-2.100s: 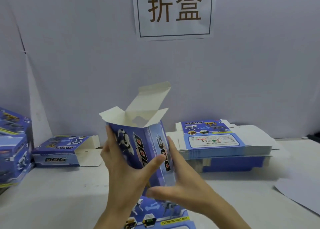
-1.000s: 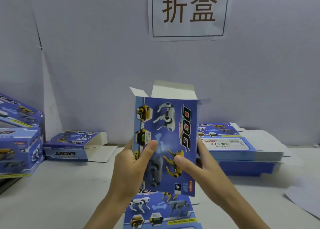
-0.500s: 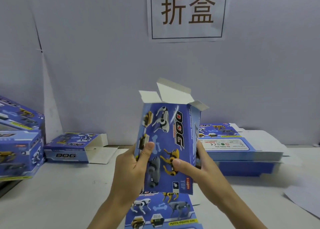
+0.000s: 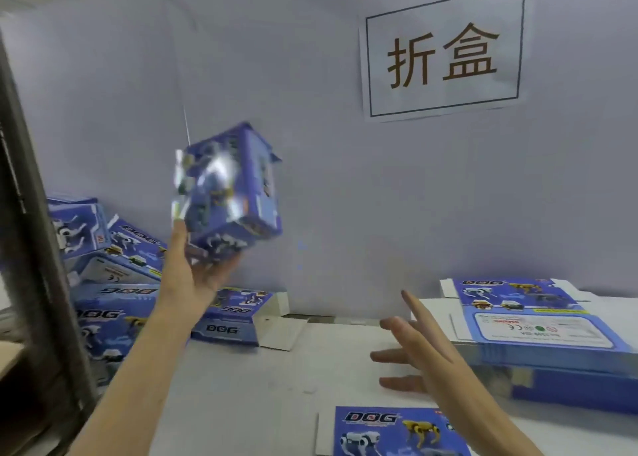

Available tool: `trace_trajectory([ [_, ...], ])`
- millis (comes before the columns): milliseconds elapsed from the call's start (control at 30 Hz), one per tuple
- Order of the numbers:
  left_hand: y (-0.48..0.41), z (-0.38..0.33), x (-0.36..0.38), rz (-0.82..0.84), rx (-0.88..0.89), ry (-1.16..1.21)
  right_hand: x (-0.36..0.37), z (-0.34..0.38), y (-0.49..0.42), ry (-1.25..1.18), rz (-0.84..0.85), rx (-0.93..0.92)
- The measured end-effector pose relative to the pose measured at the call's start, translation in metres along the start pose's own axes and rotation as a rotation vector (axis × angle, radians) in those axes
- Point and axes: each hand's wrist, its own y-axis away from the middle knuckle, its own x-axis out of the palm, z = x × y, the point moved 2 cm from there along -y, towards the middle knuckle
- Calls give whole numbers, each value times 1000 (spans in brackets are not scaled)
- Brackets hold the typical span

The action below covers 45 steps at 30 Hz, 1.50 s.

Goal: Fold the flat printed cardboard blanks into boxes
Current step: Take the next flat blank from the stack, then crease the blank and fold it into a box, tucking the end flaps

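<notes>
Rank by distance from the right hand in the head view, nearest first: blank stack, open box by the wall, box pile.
1. Blank stack, just right of the right hand.
2. Open box, to the left.
3. Box pile, far left.

The left hand grips a blurred folded box raised above the table's left side, near the piled boxes. The right hand hovers with fingers spread beside the stack of blanks at the right edge.

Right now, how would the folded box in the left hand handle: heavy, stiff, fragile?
Probably light: the left hand alone holds the box up by its lower end. Likely thin card like the blanks, so a hard squeeze may dent it.
</notes>
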Motion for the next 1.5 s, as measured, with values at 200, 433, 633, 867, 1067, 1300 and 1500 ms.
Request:
trace_trajectory([
  [200, -33, 3, 34, 95, -156, -95, 6, -12, -7, 82, 32, 80],
  [433, 48, 187, 42, 912, -377, -1448, -16, -47, 2, 690, 100, 230],
  [633, 79, 230, 45, 1069, -501, -1758, -47, -61, 5, 1130, 203, 407],
  [867, 84, 233, 37, 951, -424, -1747, -57, -72, 6, 1264, 233, 508],
  [1067, 83, 229, 39, 890, -280, -1677, -60, -69, 6, 1300, 171, 440],
  [1300, 66, 177, 43, 668, -130, -1314, -70, -34, 8, 1276, -159, 12],
  [1500, 53, 117, 43, 294, 151, -860, -62, 8, 21, 980, -699, -474],
])
